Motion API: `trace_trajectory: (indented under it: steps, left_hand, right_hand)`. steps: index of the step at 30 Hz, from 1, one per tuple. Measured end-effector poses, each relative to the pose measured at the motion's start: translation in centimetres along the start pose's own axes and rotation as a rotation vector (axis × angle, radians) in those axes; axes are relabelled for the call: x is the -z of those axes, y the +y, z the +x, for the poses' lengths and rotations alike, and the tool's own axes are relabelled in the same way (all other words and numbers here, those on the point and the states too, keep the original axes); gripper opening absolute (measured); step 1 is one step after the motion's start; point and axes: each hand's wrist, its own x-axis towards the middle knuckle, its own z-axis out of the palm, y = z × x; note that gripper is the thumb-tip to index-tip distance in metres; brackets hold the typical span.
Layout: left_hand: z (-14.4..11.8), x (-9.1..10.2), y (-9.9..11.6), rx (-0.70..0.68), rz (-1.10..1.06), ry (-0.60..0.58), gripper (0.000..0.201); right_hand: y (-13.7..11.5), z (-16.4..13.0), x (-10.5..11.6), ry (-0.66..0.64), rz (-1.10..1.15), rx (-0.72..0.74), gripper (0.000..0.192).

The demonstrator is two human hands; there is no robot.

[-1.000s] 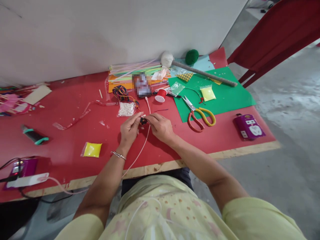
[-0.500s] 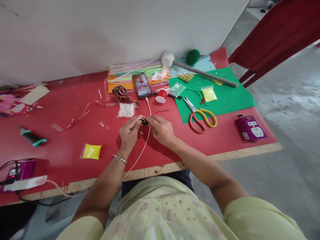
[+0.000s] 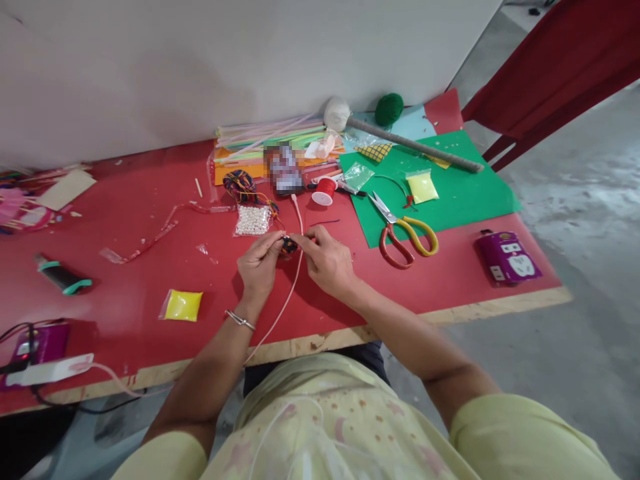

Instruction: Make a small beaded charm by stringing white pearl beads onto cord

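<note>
- both hands meet over the middle of the red counter [image 3: 150, 280], pinching the same little dark beaded piece [image 3: 288, 246] between them
- left hand [image 3: 257, 267] has its fingertips closed on the left side of that piece, thin bangle [image 3: 239, 319] on the wrist
- right hand [image 3: 327, 263] is nipped onto the other side of it, fingers together, knuckles up
- the piece sits just off the counter between the two hands, too small to make out much beyond dark with a bit of colour
- a pale pink cable [image 3: 280, 310] runs right under the hands toward the counter edge
- just behind the left hand there's a bag of white beads [image 3: 253, 220], and a bundle of multicoloured thread [image 3: 243, 183] behind that
- red spool [image 3: 323, 192] sits near the green sheet [image 3: 465, 193], with the red and yellow scissors [image 3: 407, 233] lying half on that sheet
- yellow packet [image 3: 181, 305] off to the left, well apart from the hands
- purple socket block [image 3: 507, 257] near the right-hand counter corner
</note>
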Motion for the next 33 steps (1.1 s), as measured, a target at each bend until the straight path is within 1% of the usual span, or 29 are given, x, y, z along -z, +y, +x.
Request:
trace_trajectory:
  steps: [5, 9, 13, 17, 24, 30, 33]
  left_hand:
    - [-0.3, -0.4, 0.4, -0.012, 0.052, 0.047, 0.022]
    - [-0.3, -0.5, 0.9, -0.044, 0.015, 0.054, 0.019]
    - [-0.1, -0.5, 0.8, -0.095, -0.002, 0.075, 0.014]
    - [0.1, -0.4, 0.5, -0.145, 0.001, 0.116, 0.013]
    - [0.2, -0.6, 0.9, -0.176, 0.046, 0.13, 0.009]
    - [0.2, -0.6, 0.9, -0.194, 0.092, 0.133, 0.01]
    - [0.1, -0.6, 0.9, -0.216, 0.129, 0.131, 0.009]
  right_hand:
    - [-0.4, 0.0, 0.1, 0.002, 0.007, -0.021, 0.052]
    - [-0.5, 0.1, 0.1, 0.014, 0.138, -0.051, 0.048]
    - [-0.4, 0.2, 0.3, -0.01, 0.254, -0.03, 0.049]
    - [-0.3, 0.3, 0.6, -0.025, 0.243, -0.013, 0.052]
    - [-0.4, 0.3, 1.2, -0.073, 0.197, -0.007, 0.057]
    - [-0.4, 0.4, 1.3, -0.085, 0.228, 0.006, 0.06]
    - [-0.2, 0.5, 1.2, -0.089, 0.282, -0.005, 0.06]
